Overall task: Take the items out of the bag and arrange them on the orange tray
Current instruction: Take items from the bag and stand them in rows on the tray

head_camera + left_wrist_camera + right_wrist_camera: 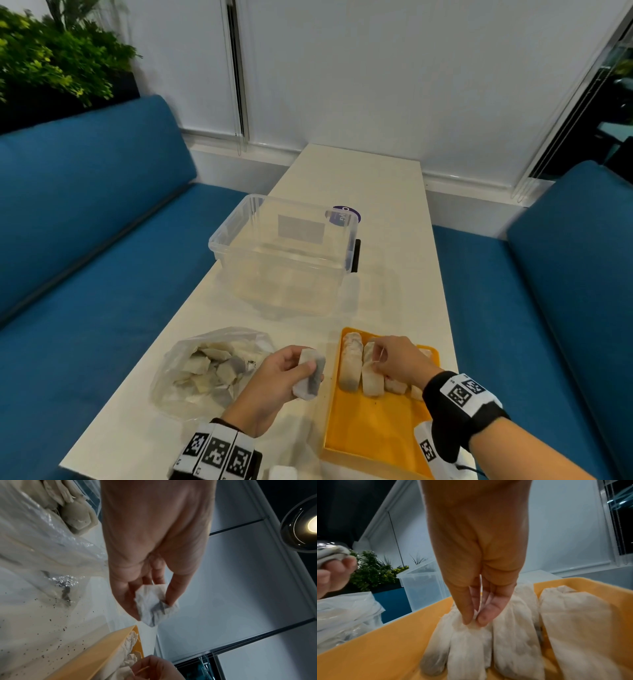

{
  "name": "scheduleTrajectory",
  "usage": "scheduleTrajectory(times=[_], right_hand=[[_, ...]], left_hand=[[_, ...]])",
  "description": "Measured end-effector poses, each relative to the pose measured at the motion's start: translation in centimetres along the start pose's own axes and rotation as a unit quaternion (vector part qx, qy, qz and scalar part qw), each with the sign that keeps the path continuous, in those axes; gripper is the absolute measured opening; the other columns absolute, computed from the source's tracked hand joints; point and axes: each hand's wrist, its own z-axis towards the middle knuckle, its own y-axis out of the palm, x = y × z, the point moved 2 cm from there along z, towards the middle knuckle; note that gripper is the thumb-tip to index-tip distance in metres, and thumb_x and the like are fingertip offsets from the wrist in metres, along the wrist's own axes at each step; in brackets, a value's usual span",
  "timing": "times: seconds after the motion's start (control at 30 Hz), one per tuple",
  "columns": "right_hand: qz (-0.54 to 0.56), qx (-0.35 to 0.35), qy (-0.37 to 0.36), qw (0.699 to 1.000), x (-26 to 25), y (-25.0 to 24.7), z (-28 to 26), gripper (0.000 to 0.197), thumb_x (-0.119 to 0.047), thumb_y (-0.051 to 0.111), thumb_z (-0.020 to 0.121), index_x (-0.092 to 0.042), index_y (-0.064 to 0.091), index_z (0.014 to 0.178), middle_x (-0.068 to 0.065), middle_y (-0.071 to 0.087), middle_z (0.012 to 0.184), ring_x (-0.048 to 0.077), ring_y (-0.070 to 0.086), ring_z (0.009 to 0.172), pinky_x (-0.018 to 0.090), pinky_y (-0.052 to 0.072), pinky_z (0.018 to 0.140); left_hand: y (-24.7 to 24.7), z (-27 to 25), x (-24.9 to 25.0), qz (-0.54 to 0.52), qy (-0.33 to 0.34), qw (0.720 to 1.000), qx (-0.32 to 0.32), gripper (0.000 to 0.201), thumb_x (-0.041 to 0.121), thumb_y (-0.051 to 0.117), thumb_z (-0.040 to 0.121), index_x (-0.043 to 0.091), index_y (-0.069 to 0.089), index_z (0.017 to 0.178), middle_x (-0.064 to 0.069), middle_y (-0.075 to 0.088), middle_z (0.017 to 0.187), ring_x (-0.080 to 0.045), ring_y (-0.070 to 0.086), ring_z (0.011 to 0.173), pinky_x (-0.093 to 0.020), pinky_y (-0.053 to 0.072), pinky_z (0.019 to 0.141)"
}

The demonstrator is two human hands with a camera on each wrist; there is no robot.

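A clear plastic bag [191, 363] with several pale tea bags lies on the white table, left of the orange tray [370, 425]. My left hand [274, 377] hovers between bag and tray and grips a small stack of tea bags [308, 377], seen crumpled between thumb and fingers as the held tea bags [154, 605]. My right hand [387, 356] is over the tray's far end, where several tea bags stand in a row [351, 363]. Its thumb and forefinger pinch the top of one tea bag [471, 635] in that row.
An empty clear plastic box [284, 250] stands farther along the table beyond the bag and tray. Blue sofa seats [85, 274] flank the narrow table on both sides. Dark tea crumbs speckle the table [51, 622] near the bag.
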Motion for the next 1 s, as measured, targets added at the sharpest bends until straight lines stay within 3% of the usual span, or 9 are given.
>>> scheduleTrajectory(times=[0.13, 0.2, 0.33, 0.43, 0.57, 0.7, 0.8, 0.9, 1.0], right_hand=[[-0.004, 0.045, -0.052, 0.998, -1.8, -0.4, -0.9, 0.020, -0.030, 0.058, 0.089, -0.023, 0.054, 0.107, -0.002, 0.051, 0.095, 0.011, 0.048, 0.083, 0.022, 0.041, 0.077], [0.046, 0.045, -0.074, 0.995, -3.7, -0.6, -2.1, 0.021, -0.039, 0.053, 0.091, -0.022, 0.057, 0.102, 0.001, 0.057, 0.092, 0.012, 0.051, 0.080, 0.022, 0.042, 0.073], [0.224, -0.069, -0.075, 0.969, -7.0, -0.3, -4.7, 0.035, -0.050, 0.041, 0.093, -0.019, 0.057, 0.091, -0.006, 0.061, 0.076, 0.007, 0.058, 0.066, 0.019, 0.047, 0.062], [0.340, -0.091, -0.080, 0.933, -7.7, 0.1, -5.6, 0.022, -0.040, 0.054, 0.091, -0.018, 0.053, 0.090, -0.003, 0.064, 0.078, 0.011, 0.063, 0.067, 0.017, 0.050, 0.056], [0.416, -0.008, -0.057, 0.907, -7.5, 0.0, -5.4, 0.007, -0.019, 0.062, 0.089, -0.014, 0.057, 0.089, 0.002, 0.064, 0.071, 0.014, 0.063, 0.063, 0.023, 0.052, 0.060], [0.378, 0.078, -0.066, 0.920, -7.0, -0.7, -5.2, 0.005, -0.016, 0.064, 0.087, -0.020, 0.063, 0.089, -0.001, 0.065, 0.073, 0.009, 0.063, 0.065, 0.025, 0.056, 0.070], [0.315, 0.126, -0.104, 0.935, -6.9, -1.5, -5.7, 0.012, -0.021, 0.064, 0.086, -0.024, 0.064, 0.098, -0.007, 0.064, 0.076, 0.004, 0.061, 0.065, 0.015, 0.053, 0.069], [0.184, 0.171, -0.149, 0.956, -6.9, -2.3, -6.5, 0.020, -0.029, 0.061, 0.088, -0.028, 0.062, 0.108, -0.015, 0.061, 0.084, 0.002, 0.055, 0.074, 0.007, 0.043, 0.067], [0.096, 0.189, -0.180, 0.960, -6.5, -2.7, -7.0, 0.021, -0.034, 0.055, 0.091, -0.026, 0.063, 0.109, -0.012, 0.063, 0.096, 0.001, 0.049, 0.081, 0.008, 0.039, 0.071]], left_hand=[[-0.1, 0.4, -0.1, -0.033, 0.001, 0.999, 0.008, 0.012, 0.004, 0.054, 0.090, 0.006, 0.058, 0.101, -0.008, 0.068, 0.090, -0.017, 0.065, 0.083, -0.023, 0.055, 0.068], [-0.1, 0.6, -0.2, -0.055, 0.002, 0.998, 0.025, 0.009, 0.004, 0.054, 0.090, 0.006, 0.056, 0.099, -0.009, 0.067, 0.088, -0.018, 0.064, 0.082, -0.023, 0.054, 0.067], [0.2, 0.8, -0.1, -0.142, -0.005, 0.989, 0.045, 0.013, -0.002, 0.052, 0.090, 0.009, 0.048, 0.095, -0.016, 0.064, 0.095, -0.024, 0.063, 0.083, -0.031, 0.051, 0.070], [0.2, 0.9, -0.3, -0.168, -0.004, 0.984, 0.057, 0.024, -0.010, 0.050, 0.088, 0.009, 0.046, 0.102, -0.020, 0.059, 0.097, -0.026, 0.061, 0.081, -0.033, 0.053, 0.072], [0.5, 0.6, -0.4, -0.145, -0.006, 0.989, 0.041, 0.027, -0.011, 0.052, 0.086, 0.006, 0.053, 0.107, -0.019, 0.059, 0.101, -0.026, 0.062, 0.086, -0.031, 0.059, 0.071], [1.0, 0.2, -0.2, -0.061, -0.005, 0.998, 0.024, 0.015, -0.005, 0.055, 0.088, 0.005, 0.060, 0.097, -0.013, 0.063, 0.098, -0.022, 0.062, 0.088, -0.032, 0.055, 0.080], [1.0, 0.1, 0.1, 0.080, 0.026, 0.996, 0.016, 0.013, 0.005, 0.057, 0.089, 0.013, 0.063, 0.099, -0.005, 0.067, 0.100, -0.016, 0.063, 0.093, -0.025, 0.052, 0.082], [0.6, 0.1, 0.3, 0.236, 0.067, 0.969, 0.009, 0.017, 0.012, 0.059, 0.089, 0.020, 0.064, 0.102, 0.007, 0.069, 0.100, -0.002, 0.063, 0.093, -0.008, 0.049, 0.071], [0.2, 0.1, 0.4, 0.337, 0.111, 0.934, 0.033, 0.023, 0.013, 0.059, 0.088, 0.024, 0.064, 0.108, 0.009, 0.069, 0.097, 0.000, 0.064, 0.087, -0.006, 0.048, 0.072]])
